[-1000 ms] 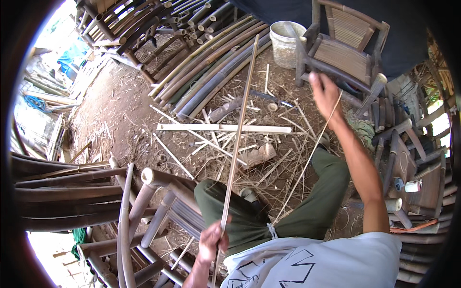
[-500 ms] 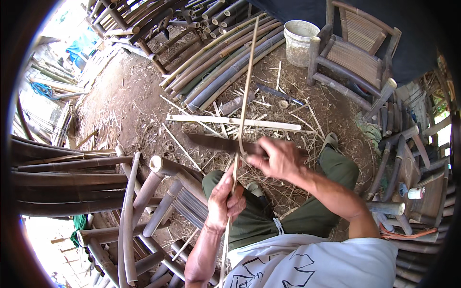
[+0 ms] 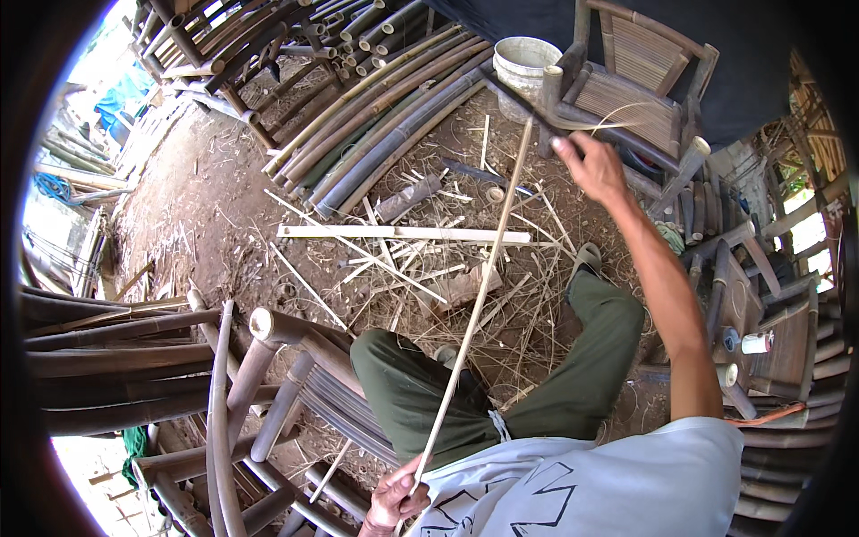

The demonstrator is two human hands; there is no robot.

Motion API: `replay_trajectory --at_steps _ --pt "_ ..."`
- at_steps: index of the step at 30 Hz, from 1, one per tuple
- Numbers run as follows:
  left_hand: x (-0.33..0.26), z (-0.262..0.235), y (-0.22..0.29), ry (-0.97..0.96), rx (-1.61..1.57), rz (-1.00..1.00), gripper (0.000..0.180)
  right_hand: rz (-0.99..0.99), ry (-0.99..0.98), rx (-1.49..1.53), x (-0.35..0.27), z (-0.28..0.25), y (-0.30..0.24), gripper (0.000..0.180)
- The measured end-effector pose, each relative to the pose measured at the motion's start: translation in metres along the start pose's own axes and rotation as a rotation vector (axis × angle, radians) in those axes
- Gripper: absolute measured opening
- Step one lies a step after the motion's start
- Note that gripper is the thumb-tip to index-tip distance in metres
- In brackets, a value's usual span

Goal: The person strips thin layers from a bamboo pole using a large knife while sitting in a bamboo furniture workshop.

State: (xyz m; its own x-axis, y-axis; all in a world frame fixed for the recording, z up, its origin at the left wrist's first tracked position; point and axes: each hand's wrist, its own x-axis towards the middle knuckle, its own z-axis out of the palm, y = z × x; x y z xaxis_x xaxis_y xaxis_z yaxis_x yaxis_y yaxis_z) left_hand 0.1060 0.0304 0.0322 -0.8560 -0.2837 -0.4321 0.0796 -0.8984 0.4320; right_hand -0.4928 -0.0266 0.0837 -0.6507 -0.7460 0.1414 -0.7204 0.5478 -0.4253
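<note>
My left hand (image 3: 398, 498), low by the shirt, is closed around the near end of a long, thin bamboo strip (image 3: 474, 313). The strip slants away from me, up over my lap toward the far right. At its far end my right hand (image 3: 591, 168) is wrapped round a large knife with a dark blade (image 3: 516, 97); the grip is mostly hidden by the fingers. The blade crosses the tip of the strip and points up and left. From beside the blade a thin, pale curl of bamboo (image 3: 617, 123) bends off to the right.
A split bamboo piece (image 3: 403, 233) and many shavings lie on the dirt floor. Beyond are bamboo poles (image 3: 385, 134), a white bucket (image 3: 521, 64) and a bamboo chair (image 3: 617, 94). A bamboo frame (image 3: 295, 331) stands by my left knee; a small white container (image 3: 757, 344) sits at right.
My right hand and the knife have moved away from me to the strip's far end. My left hand has drawn back toward my body with the strip, which now slants rightward.
</note>
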Motion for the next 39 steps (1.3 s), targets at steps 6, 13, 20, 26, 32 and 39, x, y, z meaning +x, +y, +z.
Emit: replay_trajectory --at_steps 6,13,20,26,32,39 --pt "0.021 -0.009 0.010 0.120 0.316 0.241 0.060 0.196 0.147 0.391 -0.006 -0.026 -0.009 0.074" --pt "0.128 0.067 0.099 0.229 0.669 0.413 0.041 -0.665 0.109 0.348 -0.171 0.096 -0.142 0.047" --pt "0.130 0.080 0.098 0.266 0.731 0.465 0.038 -0.630 0.135 0.387 -0.174 0.099 -0.164 0.052" --pt "0.093 0.071 0.071 0.202 0.772 0.317 0.049 -0.196 -0.015 0.349 -0.113 0.078 -0.108 0.063" --pt "0.045 0.042 0.035 0.076 0.762 0.340 0.044 -0.145 0.168 0.179 -0.053 0.036 -0.049 0.077" --pt "0.017 0.030 0.026 0.097 0.763 0.301 0.040 -0.051 0.221 0.155 -0.001 -0.014 -0.021 0.066"
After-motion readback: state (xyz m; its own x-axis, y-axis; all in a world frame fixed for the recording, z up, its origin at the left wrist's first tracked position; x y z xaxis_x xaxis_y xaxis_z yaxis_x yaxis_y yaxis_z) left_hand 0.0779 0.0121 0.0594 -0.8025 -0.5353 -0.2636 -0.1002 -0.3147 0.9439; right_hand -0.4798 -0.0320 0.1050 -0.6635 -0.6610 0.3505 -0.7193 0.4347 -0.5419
